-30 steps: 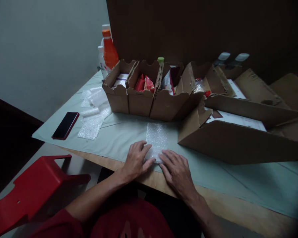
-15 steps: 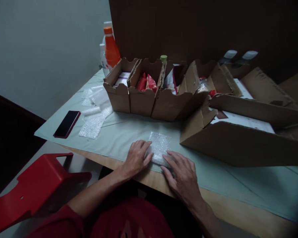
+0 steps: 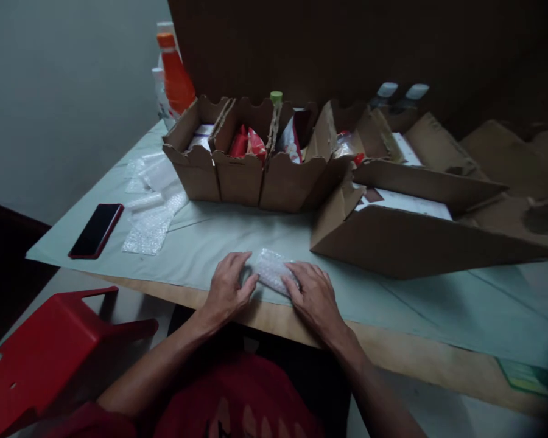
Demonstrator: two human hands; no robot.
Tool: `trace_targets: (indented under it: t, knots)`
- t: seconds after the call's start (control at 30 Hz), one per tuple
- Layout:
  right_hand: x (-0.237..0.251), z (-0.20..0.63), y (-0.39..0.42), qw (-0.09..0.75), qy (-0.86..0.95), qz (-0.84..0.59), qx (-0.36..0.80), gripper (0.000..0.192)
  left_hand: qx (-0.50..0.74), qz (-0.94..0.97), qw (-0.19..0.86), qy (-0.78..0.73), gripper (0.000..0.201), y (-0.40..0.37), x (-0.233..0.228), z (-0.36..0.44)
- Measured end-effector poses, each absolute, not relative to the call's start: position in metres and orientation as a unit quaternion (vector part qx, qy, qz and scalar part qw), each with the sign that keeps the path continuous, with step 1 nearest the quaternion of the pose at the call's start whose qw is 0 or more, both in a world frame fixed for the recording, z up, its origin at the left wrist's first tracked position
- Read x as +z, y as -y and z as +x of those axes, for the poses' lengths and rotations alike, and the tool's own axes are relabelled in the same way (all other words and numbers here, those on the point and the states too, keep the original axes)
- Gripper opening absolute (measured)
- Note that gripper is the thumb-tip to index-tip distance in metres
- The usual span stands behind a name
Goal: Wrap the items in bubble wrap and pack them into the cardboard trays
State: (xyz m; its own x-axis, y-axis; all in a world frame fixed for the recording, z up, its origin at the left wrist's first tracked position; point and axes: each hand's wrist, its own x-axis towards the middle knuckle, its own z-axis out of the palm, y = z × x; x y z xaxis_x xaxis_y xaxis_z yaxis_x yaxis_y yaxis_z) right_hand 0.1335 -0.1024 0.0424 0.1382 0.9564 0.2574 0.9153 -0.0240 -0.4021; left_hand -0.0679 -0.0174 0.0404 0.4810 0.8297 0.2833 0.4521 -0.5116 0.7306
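A small folded piece of bubble wrap lies on the cloth near the table's front edge, now a narrow strip. My right hand has its thumb and fingers around the right end of the strip. Just off the left end, my left hand is open, its thumb and fingers apart with nothing between them. Whether anything is wrapped inside the strip, I cannot tell. More bubble wrap pieces lie loosely stacked to the left.
A phone rests at the table's left. Cardboard bins with packets stand behind, and a larger open carton is at right. Bottles, one an orange bottle, stand at the back. A red plastic stool is at lower left.
The bubble wrap has gone from a wider sheet to a narrow folded strip. My left hand has come off it, while my right hand has closed on its right end. The view has shifted right.
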Motion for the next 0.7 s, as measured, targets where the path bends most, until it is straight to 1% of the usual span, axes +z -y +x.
trace_targets:
  t: [0.07, 0.17, 0.27, 0.37, 0.43, 0.5, 0.57, 0.63, 0.67, 0.7]
  knots:
    - [0.04, 0.134, 0.095, 0.214, 0.648, -0.731, 0.013, 0.032, 0.336, 0.781, 0.325, -0.415, 0.036, 0.02, 0.038, -0.07]
    - [0.038, 0.135, 0.088, 0.186, 0.653, -0.734, 0.001, 0.033, 0.334, 0.77, 0.343, -0.421, 0.034, 0.025, 0.036, -0.074]
    - [0.038, 0.135, 0.085, 0.174, 0.662, -0.729, 0.02, 0.029, 0.324, 0.777, 0.343, -0.417, 0.032, 0.03, 0.037, -0.075]
    - [0.045, 0.134, 0.086, 0.193, 0.657, -0.725, 0.073, 0.019, 0.324, 0.768, 0.363, -0.416, 0.032, 0.032, 0.037, -0.075]
    - [0.051, 0.132, 0.089, 0.233, 0.637, -0.723, 0.129, 0.013, 0.328, 0.754, 0.384, -0.42, 0.035, 0.034, 0.036, -0.074]
    - [0.055, 0.129, 0.093, 0.305, 0.599, -0.715, 0.195, 0.011, 0.334, 0.726, 0.411, -0.438, 0.042, 0.036, 0.035, -0.073]
    - [0.056, 0.124, 0.097, 0.408, 0.534, -0.694, 0.257, 0.014, 0.336, 0.68, 0.459, -0.463, 0.053, 0.038, 0.037, -0.07]
    - [0.056, 0.117, 0.1, 0.511, 0.452, -0.66, 0.315, 0.022, 0.319, 0.631, 0.54, -0.457, 0.062, 0.04, 0.042, -0.065]
    - [0.055, 0.114, 0.102, 0.548, 0.418, -0.639, 0.342, 0.025, 0.299, 0.614, 0.581, -0.444, 0.062, 0.041, 0.046, -0.062]
    - [0.055, 0.112, 0.105, 0.567, 0.398, -0.62, 0.368, 0.027, 0.274, 0.604, 0.612, -0.431, 0.059, 0.043, 0.05, -0.058]
